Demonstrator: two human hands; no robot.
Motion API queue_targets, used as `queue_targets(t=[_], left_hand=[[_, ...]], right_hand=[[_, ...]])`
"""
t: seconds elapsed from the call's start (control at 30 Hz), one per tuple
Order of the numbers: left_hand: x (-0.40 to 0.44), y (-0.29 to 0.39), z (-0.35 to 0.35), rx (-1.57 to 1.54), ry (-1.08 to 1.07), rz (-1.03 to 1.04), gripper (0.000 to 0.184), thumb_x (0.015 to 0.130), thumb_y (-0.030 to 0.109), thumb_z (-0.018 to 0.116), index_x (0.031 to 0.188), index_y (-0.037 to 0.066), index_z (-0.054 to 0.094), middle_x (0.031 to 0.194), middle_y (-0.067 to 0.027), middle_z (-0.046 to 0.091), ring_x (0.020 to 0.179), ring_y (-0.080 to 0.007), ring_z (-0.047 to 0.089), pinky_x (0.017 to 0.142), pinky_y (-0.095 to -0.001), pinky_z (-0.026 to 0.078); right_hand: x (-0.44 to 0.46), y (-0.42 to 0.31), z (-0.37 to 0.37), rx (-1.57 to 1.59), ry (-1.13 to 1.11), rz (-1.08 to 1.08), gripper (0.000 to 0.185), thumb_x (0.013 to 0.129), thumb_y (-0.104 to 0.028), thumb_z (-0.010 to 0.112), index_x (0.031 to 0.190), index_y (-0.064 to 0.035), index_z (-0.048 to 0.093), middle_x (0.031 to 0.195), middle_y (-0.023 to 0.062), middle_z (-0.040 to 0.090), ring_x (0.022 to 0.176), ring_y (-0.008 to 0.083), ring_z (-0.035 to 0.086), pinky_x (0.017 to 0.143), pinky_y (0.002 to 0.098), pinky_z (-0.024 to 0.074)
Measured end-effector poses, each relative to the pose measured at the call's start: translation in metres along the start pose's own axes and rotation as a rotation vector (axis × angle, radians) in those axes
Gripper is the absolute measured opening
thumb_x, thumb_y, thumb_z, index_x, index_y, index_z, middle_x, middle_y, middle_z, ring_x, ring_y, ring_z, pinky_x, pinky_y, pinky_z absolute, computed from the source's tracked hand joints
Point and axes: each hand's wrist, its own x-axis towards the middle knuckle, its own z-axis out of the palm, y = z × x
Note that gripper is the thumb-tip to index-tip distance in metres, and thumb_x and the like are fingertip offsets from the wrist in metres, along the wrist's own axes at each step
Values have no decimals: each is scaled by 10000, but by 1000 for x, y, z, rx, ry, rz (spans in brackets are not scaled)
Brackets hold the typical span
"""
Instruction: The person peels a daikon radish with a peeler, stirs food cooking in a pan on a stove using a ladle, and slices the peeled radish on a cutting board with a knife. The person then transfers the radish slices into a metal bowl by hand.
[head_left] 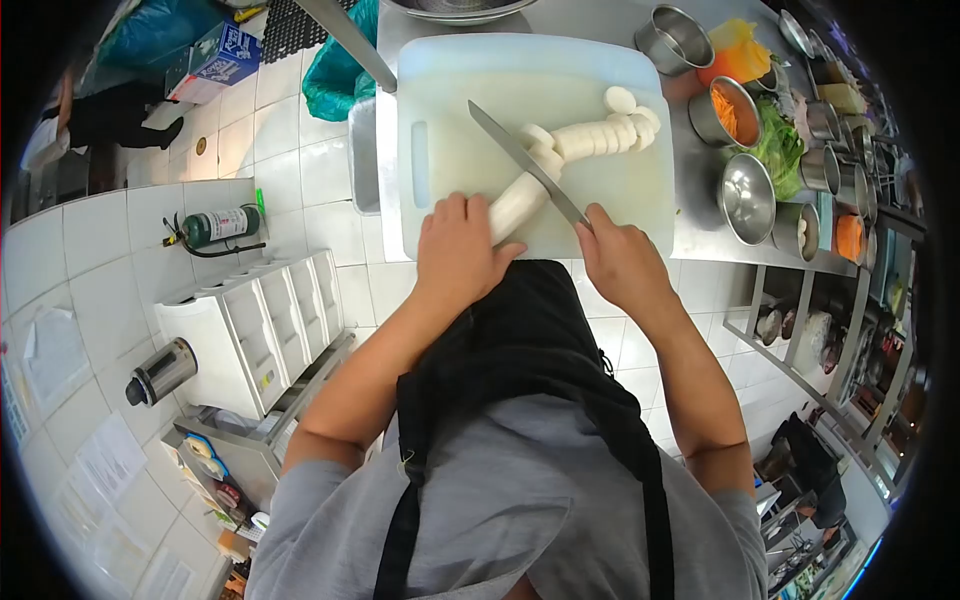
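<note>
Apron [520,320]: Black cloth is worn over a grey shirt [490,470], apparently so that the clothing is shielded from splashes.
Left hand [452,245]: The near end of a white vegetable [515,210] is held between fingers and thumb on the board, seemingly so that rolling is prevented; the fingers are set back from the blade.
Right hand [622,258]: The handle of a knife [525,160] is gripped in closed fingers. The blade is laid across the vegetable, roughly square to its length, probably so that even rounds are produced; how deep the edge sits cannot be told.
Rounds: Cut slices [597,140] are ranged in a leaning row beyond the blade, with a few set loose at the far end.
Board: A pale cutting board [450,85] is placed at the near edge of the steel tabletop [692,225], presumably for easy reach.
Bowls: Orange shreds [724,112] are contained in a steel bowl [748,90], and leafy greens [783,152] are heaped beside it. All are grouped on the right, seemingly so that the board is left for cutting.
Background: A fire extinguisher [220,226] is seen by the tiled wall, and another person in dark trousers [125,112] is glimpsed at far left.
</note>
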Motion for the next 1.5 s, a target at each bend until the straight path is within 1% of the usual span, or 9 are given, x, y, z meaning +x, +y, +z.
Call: queue_targets(t=[0.07,0.17,0.43,0.6,0.73,1.0,1.13,1.3,1.5], left_hand=[[-14,-7,2,84,21,-21,497,817,415,787,999,9,566,954,-166,583,869,-340,592,746,-437,491],[-17,-13,6,53,-15,18,489,836,432,763,968,10,553,917,-149,564,846,-335,581,725,-445,478],[-14,-17,8,30,-35,27,465,839,408,764,952,12,549,909,-147,563,849,-333,583,728,-442,479],[-11,-17,6,9,-47,20,453,843,396,760,948,12,546,913,-145,561,857,-335,583,737,-446,475],[-11,-20,7,-3,-51,49,447,840,394,759,943,19,540,916,-140,556,864,-334,582,744,-444,471],[-14,-20,7,-6,-57,47,451,829,401,766,942,27,539,922,-138,560,864,-335,581,744,-441,469],[-10,-20,6,-20,-44,40,455,828,403,767,942,25,541,923,-138,563,868,-334,582,750,-439,470],[-11,-20,6,-18,-47,40,454,832,400,764,946,21,541,929,-138,565,872,-331,582,752,-439,470],[-10,-21,6,-16,-69,40,461,841,411,753,943,18,535,930,-138,558,877,-330,575,755,-438,466]], right_hand=[[-14,-3,-10,10,36,-17,170,1015,-207,532,1000,-39,517,649,248,622,654,479,632,607,575,490],[-40,-8,-29,-8,36,-24,169,1017,-198,538,990,-33,514,611,232,606,610,460,625,571,560,485],[-69,-8,-33,-125,-68,49,171,1013,-184,550,988,-20,511,576,200,601,560,435,622,530,537,485],[-84,-18,-57,-163,-243,177,184,1022,-195,520,1010,-13,500,591,222,609,575,454,626,553,562,493],[-73,-15,-54,-148,-289,162,200,1025,-204,509,1019,-5,495,607,241,615,594,469,629,569,569,499],[7,-7,12,-14,-49,-6,183,1015,-194,521,989,-15,491,640,271,614,638,507,621,610,591,501],[-4,-6,-2,-13,-78,-18,183,1017,-200,525,985,-23,495,639,265,614,635,501,619,589,590,490],[-51,-24,-43,-58,-87,64,192,1015,-197,552,961,-22,493,565,211,593,551,458,608,513,549,471],[-71,-24,-39,-131,-168,85,194,1013,-194,556,956,-26,479,546,204,584,540,440,620,508,545,486]])
